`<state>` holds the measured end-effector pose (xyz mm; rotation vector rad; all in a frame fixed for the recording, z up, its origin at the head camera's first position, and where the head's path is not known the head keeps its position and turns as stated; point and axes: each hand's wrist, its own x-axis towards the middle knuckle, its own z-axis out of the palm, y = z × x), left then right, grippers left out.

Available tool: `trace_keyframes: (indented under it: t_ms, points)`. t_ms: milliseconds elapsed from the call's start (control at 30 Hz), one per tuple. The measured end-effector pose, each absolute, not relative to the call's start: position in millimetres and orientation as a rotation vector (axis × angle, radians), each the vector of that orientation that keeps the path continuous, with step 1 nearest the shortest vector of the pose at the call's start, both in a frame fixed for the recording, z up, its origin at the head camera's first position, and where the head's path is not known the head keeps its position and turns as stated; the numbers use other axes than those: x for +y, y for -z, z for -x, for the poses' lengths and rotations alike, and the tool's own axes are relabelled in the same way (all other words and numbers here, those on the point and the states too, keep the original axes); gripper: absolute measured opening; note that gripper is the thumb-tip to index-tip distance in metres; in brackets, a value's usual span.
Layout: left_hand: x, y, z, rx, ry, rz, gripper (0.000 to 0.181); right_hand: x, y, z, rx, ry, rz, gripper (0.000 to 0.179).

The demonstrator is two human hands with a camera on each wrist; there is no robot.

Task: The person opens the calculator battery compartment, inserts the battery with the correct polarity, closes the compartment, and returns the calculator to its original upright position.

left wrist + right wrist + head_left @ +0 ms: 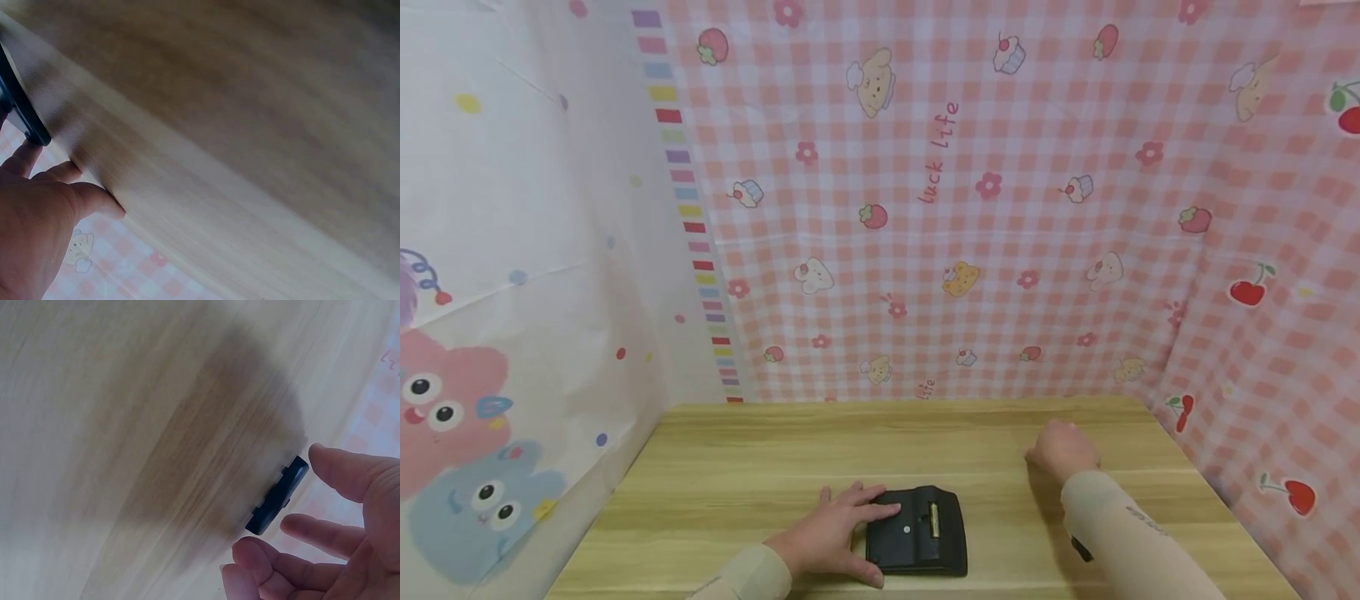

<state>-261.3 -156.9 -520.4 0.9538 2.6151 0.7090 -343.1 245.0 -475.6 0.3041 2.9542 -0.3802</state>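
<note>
A flat black device (pixel 917 542), shaped like a calculator lying back up, sits on the table with its battery slot uncovered. In the slot is a gold-coloured battery (pixel 935 520). My left hand (pixel 842 533) rests on the device's left side, fingers spread over it and thumb by its lower left corner. The left wrist view shows only the device's edge (pixel 25 112). Further right, my right hand (pixel 312 550) is at the table beside a small black battery cover (pixel 278 497). Thumb and fingertips stand around the cover's ends; the head view hides it behind the hand.
The wooden table (pixel 820 450) runs back to a pink checked curtain (pixel 962 233). Patterned cloth also hangs along the left side (pixel 550 292) and the right side (pixel 1262 358). A small black object (pixel 1081 548) shows beneath the right sleeve.
</note>
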Motion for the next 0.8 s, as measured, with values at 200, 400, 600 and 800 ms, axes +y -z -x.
trace_keyframes:
  t_ms: [200,400,600,800]
  points:
    - [-156.3,519.0,260.0,2.613,-0.714,-0.949,0.092,245.2,480.1,343.6,2.97,0.397,-0.303,0.056]
    - [-156.1,520.7,260.0,2.608,-0.722,-0.945,0.093,244.7,481.5,346.1,2.944,0.416,-0.333,0.051]
    - [-156.3,521.6,261.0,2.604,-0.723,-0.956,0.093,244.6,481.6,348.5,2.935,0.408,-0.359,0.053]
    - [-156.9,525.1,263.0,2.612,-0.717,-0.952,0.093,248.5,482.4,350.7,2.941,0.421,-0.353,0.046]
